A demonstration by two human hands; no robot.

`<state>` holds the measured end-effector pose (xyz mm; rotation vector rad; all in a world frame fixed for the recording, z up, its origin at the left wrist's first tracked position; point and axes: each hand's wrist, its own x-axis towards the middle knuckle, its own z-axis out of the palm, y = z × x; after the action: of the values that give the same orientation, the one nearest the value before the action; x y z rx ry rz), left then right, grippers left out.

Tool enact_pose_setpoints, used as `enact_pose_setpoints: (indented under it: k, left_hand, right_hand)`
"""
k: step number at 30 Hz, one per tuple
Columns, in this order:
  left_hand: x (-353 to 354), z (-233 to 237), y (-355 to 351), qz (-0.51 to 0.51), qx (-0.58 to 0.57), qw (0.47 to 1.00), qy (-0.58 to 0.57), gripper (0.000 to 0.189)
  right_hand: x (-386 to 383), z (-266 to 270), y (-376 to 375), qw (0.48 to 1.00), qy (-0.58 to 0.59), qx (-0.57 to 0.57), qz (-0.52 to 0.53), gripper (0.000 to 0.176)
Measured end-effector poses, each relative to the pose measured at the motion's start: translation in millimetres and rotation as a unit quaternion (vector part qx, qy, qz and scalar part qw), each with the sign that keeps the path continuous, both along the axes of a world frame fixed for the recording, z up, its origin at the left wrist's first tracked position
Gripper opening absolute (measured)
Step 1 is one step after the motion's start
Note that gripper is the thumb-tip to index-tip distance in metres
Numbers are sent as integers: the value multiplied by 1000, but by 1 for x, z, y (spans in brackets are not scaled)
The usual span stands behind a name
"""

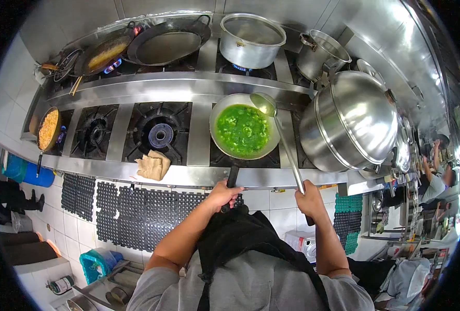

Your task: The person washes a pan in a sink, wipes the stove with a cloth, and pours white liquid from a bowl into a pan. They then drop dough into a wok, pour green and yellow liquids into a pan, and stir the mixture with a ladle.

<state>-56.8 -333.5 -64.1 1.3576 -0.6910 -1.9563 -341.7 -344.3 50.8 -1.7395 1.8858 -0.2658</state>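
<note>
A pan point(216, 111) of bright green soup point(243, 129) with pale bits sits on a front burner of the stove. My left hand point(223, 196) is closed round its black handle, which points toward me. In my right hand point(310, 199) is the long handle of a metal ladle point(264, 104). The ladle's bowl rests at the pan's far right rim, over the edge of the soup. Left of the pan, a folded tan cloth point(153, 166) lies on the stove's front edge beside an unlit burner point(160, 135).
A large domed steamer pot point(352, 122) stands close on the right. Behind are a steel pot point(252, 41) over a blue flame, a wide wok point(167, 46) and a pan with yellow food point(105, 54). A pan of orange food point(48, 129) sits far left. Other people are at right.
</note>
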Motion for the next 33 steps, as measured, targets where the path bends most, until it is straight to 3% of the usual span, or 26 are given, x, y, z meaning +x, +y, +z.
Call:
enact_pose_setpoints:
  k: [14,16,18,21,22,24,25,28,30,32,33]
  left_hand:
    - [1,-3,1,5,-2,1000,20,25]
    - [1,-2,1,6,1,1000,24,24]
    - [1,1,1,3,-1,1000,21,24]
    - [0,6,2,2,1,1000,11,23]
    - [0,7,2,7,4,1000,6,23]
    - [1,6,2,3,-1,1000,9,23]
    - [1,5,2,-1,-5,1000,13,23]
    - [1,0,2,5,-7,1000,25,23]
    - [2,-1,2,2,-7,1000,23,23]
    - [1,-1,2,-3,-5,1000,21,23]
    - [1,-2,1,-3,-6,1000,18,23]
  right_hand:
    - [8,-20,-4,995,54,-73,32,21]
    - [25,-12,-6,994,-33,90,-48,19]
    - [27,-20,-5,992,-70,102,-30,16]
    - [47,-4,-1,897,-335,271,-96,11]
    - [42,-4,-6,898,-335,270,-95,11]
    - [24,-5,-16,739,-524,399,-141,8]
    - [19,0,-17,701,-555,417,-160,7]
    - [11,5,-15,670,-580,436,-157,9]
    - [13,13,-10,692,-562,427,-156,8]
    - [15,20,-5,758,-522,374,-117,6]
    - [16,24,-3,757,-522,374,-117,6]
